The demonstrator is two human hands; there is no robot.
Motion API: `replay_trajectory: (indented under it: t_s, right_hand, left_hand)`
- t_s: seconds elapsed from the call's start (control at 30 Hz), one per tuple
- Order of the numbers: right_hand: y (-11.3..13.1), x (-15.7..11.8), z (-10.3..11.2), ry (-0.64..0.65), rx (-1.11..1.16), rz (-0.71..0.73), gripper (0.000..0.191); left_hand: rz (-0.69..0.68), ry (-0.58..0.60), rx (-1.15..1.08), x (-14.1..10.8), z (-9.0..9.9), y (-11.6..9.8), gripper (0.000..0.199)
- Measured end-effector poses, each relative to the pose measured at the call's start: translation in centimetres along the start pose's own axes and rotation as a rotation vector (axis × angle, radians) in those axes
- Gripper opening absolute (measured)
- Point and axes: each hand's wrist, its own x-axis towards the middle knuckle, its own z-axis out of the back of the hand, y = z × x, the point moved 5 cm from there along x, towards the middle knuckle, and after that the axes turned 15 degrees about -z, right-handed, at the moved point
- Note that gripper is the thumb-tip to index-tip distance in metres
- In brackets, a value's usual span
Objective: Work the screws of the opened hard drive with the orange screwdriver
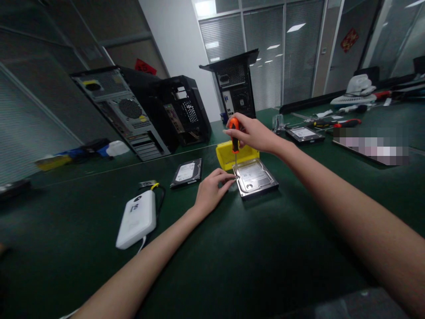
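A silver hard drive (255,176) lies flat on the green table in front of me. My right hand (249,131) grips the orange and black handle of a screwdriver (235,133), held upright with its shaft pointing down at the drive's left edge. At that same edge my left hand (214,188) has thumb and forefinger pinched together beside the screwdriver's tip; what sits between them, if anything, is too small to tell. Behind the drive stands a yellow case (226,155), partly covered by my right hand. A second hard drive (187,173) rests to the left.
Left of my forearm lies a white power bank (137,219) with a cable. Computer cases (133,110) stand at the back left, another computer tower (237,88) behind my right hand. To the right are another hard drive (303,134), pliers (348,123) and a blurred-out flat object (372,146).
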Motion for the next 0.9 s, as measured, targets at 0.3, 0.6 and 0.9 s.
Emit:
replay_trajectory:
  t_s: [0.3, 0.6, 0.9]
  right_hand:
    - [0.28, -0.14, -0.66, -0.048, -0.104, 0.072, 0.023]
    - [0.29, -0.13, -0.75, -0.054, -0.116, 0.083, 0.025]
    - [0.64, -0.07, -0.4, -0.069, -0.132, 0.071, 0.025]
  left_hand:
    - [0.007, -0.005, -0.018, 0.01, 0.16, 0.01, 0.018]
    - [-0.013, 0.003, 0.005, 0.0, 0.1, -0.13, 0.018]
    - [-0.018, 0.011, 0.03, 0.0, 0.17, -0.14, 0.019]
